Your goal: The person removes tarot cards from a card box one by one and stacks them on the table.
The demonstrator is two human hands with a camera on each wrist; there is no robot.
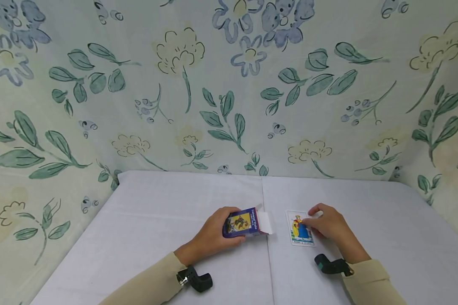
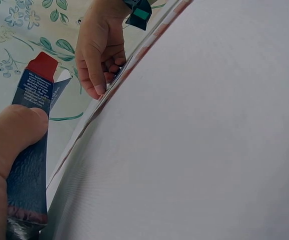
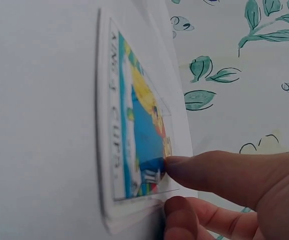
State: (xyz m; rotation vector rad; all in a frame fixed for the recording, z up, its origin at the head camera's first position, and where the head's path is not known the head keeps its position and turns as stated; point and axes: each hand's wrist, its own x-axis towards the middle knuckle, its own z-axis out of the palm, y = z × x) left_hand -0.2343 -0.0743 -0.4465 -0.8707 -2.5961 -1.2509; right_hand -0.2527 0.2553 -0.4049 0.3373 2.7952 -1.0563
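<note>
My left hand (image 1: pixel 211 231) grips a blue and purple tarot card box (image 1: pixel 238 224), lettered "Universal Waite", with a picture on its face. The box lies on its side over the table, its flap end facing right and its white flap (image 1: pixel 264 223) folded out. In the left wrist view the thumb (image 2: pixel 24 127) lies along the box's printed narrow side. To the right is a thin stack of tarot cards (image 1: pixel 298 237), the King of Cups face up on top. My right hand (image 1: pixel 330 224) pinches its right edge, thumb (image 3: pixel 184 170) on the picture and fingers curled at the edge.
A white cloth covers the table (image 1: pixel 156 203), with a crease running front to back between box and cards. Floral fabric (image 1: pixel 229 106) hangs behind and at both sides. Black camera mounts (image 1: pixel 200 281) sit on both wrists.
</note>
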